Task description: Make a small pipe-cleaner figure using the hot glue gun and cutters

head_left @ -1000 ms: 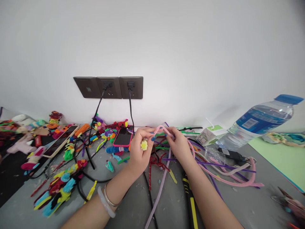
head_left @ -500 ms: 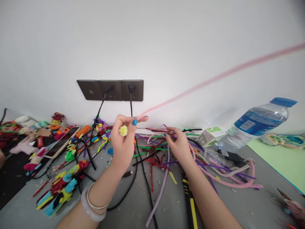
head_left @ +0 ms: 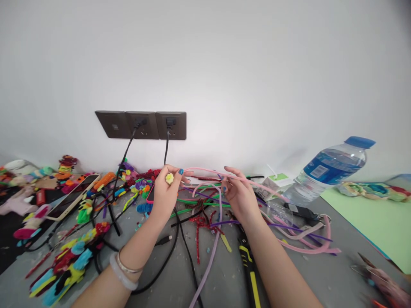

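My left hand [head_left: 167, 185] pinches one end of a pink pipe cleaner [head_left: 208, 170] between thumb and fingers. A small yellow fuzzy tuft [head_left: 169, 178] shows at its curled fingers; how it is held there cannot be made out. The pink stem arches rightward past my right hand [head_left: 239, 190], its far part sloping down near the bottle. The thumb and index finger of my right hand are apart, close to the stem. Beneath both hands lie loose green, purple and red glittery pipe cleaners [head_left: 202, 222]. A long lilac pipe cleaner [head_left: 212, 256] curves toward the front edge.
Yellow-and-black handled pliers [head_left: 248, 265] lie beside my right forearm. A water bottle [head_left: 327, 171], a drink carton [head_left: 276, 184] and green paper [head_left: 362, 209] stand or lie rightward. Fuzzy figures [head_left: 64, 265], a phone [head_left: 73, 196] and black cables [head_left: 167, 269] fill the left.
The pink pipe cleaner has swung down from a raised slant to an arch past my right hand. My right hand has turned and its fingers have spread. The view has shifted slightly rightward.
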Action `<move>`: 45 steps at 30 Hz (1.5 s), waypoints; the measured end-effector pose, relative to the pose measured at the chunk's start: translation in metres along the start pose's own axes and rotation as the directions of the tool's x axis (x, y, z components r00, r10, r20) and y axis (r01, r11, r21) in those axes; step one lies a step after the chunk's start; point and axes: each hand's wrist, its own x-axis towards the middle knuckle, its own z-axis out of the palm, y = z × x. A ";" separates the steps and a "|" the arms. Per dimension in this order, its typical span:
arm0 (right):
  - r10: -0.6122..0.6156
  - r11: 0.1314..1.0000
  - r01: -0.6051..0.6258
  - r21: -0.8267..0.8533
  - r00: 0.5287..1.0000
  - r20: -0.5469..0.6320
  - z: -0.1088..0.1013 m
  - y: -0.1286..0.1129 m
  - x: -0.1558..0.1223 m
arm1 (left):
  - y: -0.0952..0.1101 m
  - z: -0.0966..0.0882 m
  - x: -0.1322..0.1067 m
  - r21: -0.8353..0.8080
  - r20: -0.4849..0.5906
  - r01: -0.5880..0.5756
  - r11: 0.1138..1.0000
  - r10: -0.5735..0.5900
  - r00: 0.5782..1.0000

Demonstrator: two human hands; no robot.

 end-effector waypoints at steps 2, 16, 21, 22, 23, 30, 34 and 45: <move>0.022 0.998 -0.026 0.051 0.997 0.069 0.008 -0.006 -0.004 | 0.001 -0.003 0.001 0.038 -0.016 -0.028 0.999 0.028 0.999; -0.201 0.979 0.201 0.042 0.979 -0.011 -0.014 -0.003 0.008 | 0.014 -0.007 0.009 -0.300 -0.023 0.095 0.949 -0.107 0.994; 0.017 0.996 -0.043 0.079 0.951 0.310 0.012 -0.014 -0.012 | 0.019 0.007 -0.004 -0.294 0.296 0.295 0.909 -0.207 0.932; 0.060 0.994 -0.089 0.064 0.933 0.355 0.016 -0.013 -0.015 | 0.018 0.009 -0.007 -0.265 0.355 0.339 0.903 -0.236 0.905; 0.087 0.992 -0.114 0.049 0.920 0.382 0.019 -0.011 -0.017 | 0.018 0.011 -0.009 -0.252 0.369 0.354 0.901 -0.248 0.896; 0.025 0.999 -0.009 -0.041 0.913 0.407 0.019 0.003 -0.018 | 0.004 0.012 -0.008 -0.210 0.206 0.322 0.923 -0.280 0.938; 0.070 0.992 -0.011 -0.126 0.876 0.478 0.018 0.003 -0.020 | 0.003 0.012 -0.008 -0.209 0.186 0.297 0.932 -0.260 0.947; 0.149 0.987 -0.083 -0.140 0.806 0.572 0.023 0.001 -0.025 | 0.003 0.017 -0.011 -0.352 0.176 0.317 0.881 -0.270 0.947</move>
